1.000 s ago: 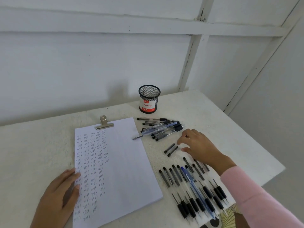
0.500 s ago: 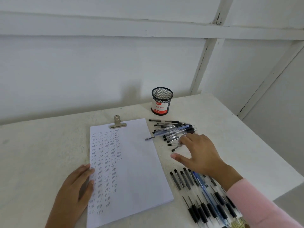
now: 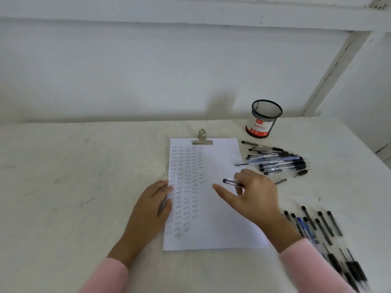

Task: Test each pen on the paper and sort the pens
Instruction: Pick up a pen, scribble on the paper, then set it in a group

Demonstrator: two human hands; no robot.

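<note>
Paper (image 3: 220, 208) at frame centre already carries columns of test marks, left hand (image 3: 152, 206) flat on its left edge, right hand (image 3: 256, 197) pinching a clear pen (image 3: 231, 182) above it, seemingly sorted row (image 3: 321, 227) lower right, heap (image 3: 277, 161) at right centre likely left to test.

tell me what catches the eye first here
The white paper sheet in the middle, its left half covered with columns of small pen marks, draws the eye first. Over it the right hand holds a clear pen, while the left hand rests on the sheet's left edge. Pens lie in a loose pile upper right and a row lower right.
</note>
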